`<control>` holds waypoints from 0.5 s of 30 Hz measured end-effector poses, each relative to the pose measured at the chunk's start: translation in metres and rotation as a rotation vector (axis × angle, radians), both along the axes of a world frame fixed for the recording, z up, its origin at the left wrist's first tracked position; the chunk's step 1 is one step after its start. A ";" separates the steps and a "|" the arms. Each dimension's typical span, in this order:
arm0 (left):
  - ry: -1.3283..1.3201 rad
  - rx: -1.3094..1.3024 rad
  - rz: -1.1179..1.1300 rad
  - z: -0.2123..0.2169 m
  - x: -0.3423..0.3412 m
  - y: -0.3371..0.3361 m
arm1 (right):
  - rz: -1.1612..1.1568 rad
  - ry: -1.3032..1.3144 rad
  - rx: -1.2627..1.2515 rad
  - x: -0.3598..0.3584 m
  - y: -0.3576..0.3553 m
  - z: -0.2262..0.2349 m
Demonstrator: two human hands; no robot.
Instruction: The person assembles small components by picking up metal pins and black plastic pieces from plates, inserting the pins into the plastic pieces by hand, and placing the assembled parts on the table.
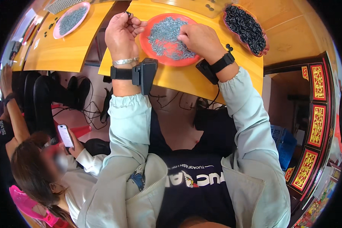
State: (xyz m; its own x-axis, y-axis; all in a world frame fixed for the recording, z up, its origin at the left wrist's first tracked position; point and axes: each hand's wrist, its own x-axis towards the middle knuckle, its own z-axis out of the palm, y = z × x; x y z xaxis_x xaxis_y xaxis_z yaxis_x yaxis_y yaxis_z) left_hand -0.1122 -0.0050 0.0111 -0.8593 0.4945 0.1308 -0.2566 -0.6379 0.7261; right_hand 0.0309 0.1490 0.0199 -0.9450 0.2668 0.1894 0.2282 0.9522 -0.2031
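My left hand (pixel 121 32) is raised off the bench, fingertips pinched together on a small black ring (pixel 128 14), lifted clear, I judge, so a pin can be brought to it. My right hand (pixel 199 38) rests in the orange-red plate (pixel 150 30) near the bench's near edge, fingers curled down into the grey metal pins (pixel 167 36), though whether they grip one I cannot tell. The pins look thin, short, dull grey, heaped loosely. A pink tray of black rings (pixel 247 26) sits toward the far right corner, within reach
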 end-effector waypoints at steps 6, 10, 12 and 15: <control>0.004 -0.003 -0.019 -0.002 -0.005 -0.001 | 0.006 0.002 0.094 -0.003 0.010 -0.002; 0.011 -0.015 -0.029 -0.005 -0.012 -0.005 | 0.045 0.054 0.045 -0.009 0.006 0.000; 0.025 -0.028 -0.045 -0.007 -0.013 -0.007 | 0.026 0.053 -0.104 -0.011 0.006 0.000; 0.037 -0.020 -0.052 -0.003 -0.008 0.000 | 0.036 0.104 -0.522 -0.009 0.017 -0.001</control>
